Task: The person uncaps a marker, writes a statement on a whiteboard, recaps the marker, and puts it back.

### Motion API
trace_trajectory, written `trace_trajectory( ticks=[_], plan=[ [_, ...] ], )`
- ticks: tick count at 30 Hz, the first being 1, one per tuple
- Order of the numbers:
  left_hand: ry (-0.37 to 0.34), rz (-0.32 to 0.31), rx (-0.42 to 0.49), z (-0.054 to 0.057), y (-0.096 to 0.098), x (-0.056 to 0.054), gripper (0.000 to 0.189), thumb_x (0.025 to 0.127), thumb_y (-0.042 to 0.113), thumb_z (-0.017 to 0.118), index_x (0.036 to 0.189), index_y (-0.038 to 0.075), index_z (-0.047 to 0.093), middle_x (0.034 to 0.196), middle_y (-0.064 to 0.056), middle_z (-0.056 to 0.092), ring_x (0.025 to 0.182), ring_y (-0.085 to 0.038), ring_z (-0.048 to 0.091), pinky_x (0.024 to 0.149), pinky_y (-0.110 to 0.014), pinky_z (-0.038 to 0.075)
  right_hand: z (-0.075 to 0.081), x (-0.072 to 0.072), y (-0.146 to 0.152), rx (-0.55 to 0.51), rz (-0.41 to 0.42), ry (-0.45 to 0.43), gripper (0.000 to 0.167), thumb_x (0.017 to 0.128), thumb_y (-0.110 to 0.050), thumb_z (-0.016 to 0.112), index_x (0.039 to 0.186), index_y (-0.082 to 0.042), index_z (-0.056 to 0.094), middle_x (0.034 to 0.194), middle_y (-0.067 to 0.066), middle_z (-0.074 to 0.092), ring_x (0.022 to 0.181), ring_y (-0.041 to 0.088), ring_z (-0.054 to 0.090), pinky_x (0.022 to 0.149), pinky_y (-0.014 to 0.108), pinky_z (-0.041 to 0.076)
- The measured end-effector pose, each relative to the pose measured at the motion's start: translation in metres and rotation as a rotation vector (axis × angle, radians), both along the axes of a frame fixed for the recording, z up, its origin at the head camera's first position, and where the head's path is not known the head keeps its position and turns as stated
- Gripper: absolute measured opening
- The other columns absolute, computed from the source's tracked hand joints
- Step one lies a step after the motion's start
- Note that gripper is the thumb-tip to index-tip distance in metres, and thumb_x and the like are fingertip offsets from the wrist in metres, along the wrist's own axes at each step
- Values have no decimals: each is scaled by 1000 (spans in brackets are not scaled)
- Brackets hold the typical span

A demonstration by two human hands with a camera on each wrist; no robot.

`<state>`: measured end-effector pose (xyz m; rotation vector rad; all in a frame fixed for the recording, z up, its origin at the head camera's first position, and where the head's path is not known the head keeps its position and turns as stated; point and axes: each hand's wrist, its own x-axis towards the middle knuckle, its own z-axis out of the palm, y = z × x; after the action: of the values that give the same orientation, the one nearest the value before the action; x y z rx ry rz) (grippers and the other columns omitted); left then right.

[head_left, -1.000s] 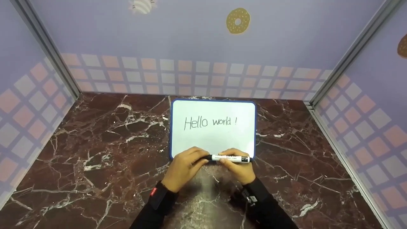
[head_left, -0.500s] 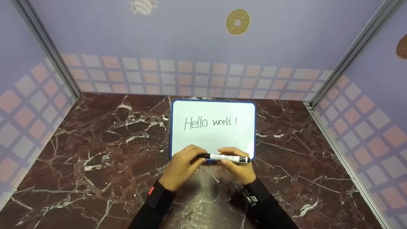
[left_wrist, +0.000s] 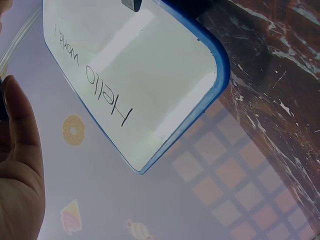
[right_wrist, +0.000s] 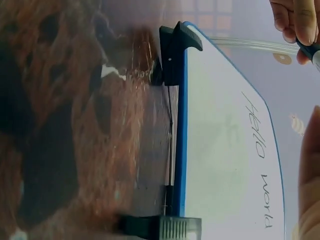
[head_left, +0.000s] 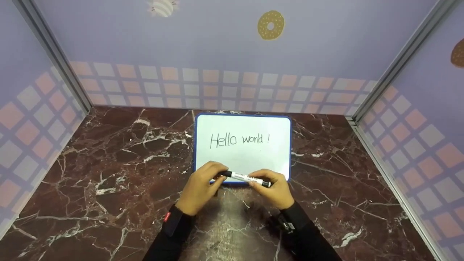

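My left hand [head_left: 198, 186] pinches the black capped end of a whiteboard marker [head_left: 241, 177]. My right hand [head_left: 273, 192] grips the white barrel near its other black end. The marker slants down to the right, in front of the lower edge of a blue-framed whiteboard [head_left: 232, 123]. Black handwriting [head_left: 239, 139] on the board reads "Hello world !". In the right wrist view the left hand's fingertips [right_wrist: 306, 22] close on the dark marker end, while only part of the right hand [right_wrist: 311, 175] shows. The left wrist view shows part of the left hand [left_wrist: 20, 170].
Black holders [right_wrist: 175, 57] grip the whiteboard's lower edge and prop it up on the dark red marbled table [head_left: 127, 181]. A purple back wall [head_left: 217, 43] with checks and a doughnut print [head_left: 270, 25] rises behind, and side walls enclose the table.
The marker has shifted left, its left end rising and its right end dipping slightly, so it now slants. My left hand has moved left and up with it; the right hand has barely moved.
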<state>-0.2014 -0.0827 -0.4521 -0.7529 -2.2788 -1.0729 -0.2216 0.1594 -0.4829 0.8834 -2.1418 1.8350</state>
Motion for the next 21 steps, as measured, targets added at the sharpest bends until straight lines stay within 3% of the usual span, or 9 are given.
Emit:
trace_trajectory(
  ticks=[3, 7, 15, 17, 21],
  plan=[
    [25, 12, -8, 1, 1, 0, 24, 81, 3, 75, 104, 7, 71, 107, -3, 70, 101, -18, 67, 92, -30, 56, 0, 1, -3, 50, 5, 15, 19, 80, 9, 73, 98, 7, 71, 88, 22, 72, 73, 0, 62, 62, 16, 54],
    [50, 18, -20, 2, 2, 1, 27, 80, 1, 76, 106, 6, 71, 111, -6, 70, 105, -20, 67, 95, -30, 55, 6, 5, -7, 99, 7, 9, 16, 79, 11, 72, 95, 10, 70, 86, 25, 72, 76, 1, 65, 70, 18, 58],
    [32, 24, -23, 2, 4, 2, 29, 81, 2, 75, 110, 6, 72, 118, -9, 69, 111, -23, 66, 99, -32, 53, 33, 18, -11, 132, -11, -11, 13, 80, 8, 72, 92, 11, 70, 86, 25, 71, 76, 2, 64, 69, 18, 57],
    [18, 25, -23, 2, 4, 2, 32, 82, 3, 75, 114, 6, 70, 123, -11, 68, 113, -24, 65, 99, -31, 53, 30, 16, -8, 125, -17, -36, 13, 81, 7, 72, 93, 11, 70, 86, 26, 70, 75, 2, 63, 68, 18, 56],
    [-28, 26, -7, 1, 3, 2, 43, 84, 5, 73, 126, 5, 63, 131, -14, 62, 100, -23, 69, 85, -31, 59, 16, 9, -2, 108, -43, -90, 14, 82, 7, 72, 95, 9, 70, 83, 25, 69, 66, 2, 61, 57, 19, 54]
  ],
)
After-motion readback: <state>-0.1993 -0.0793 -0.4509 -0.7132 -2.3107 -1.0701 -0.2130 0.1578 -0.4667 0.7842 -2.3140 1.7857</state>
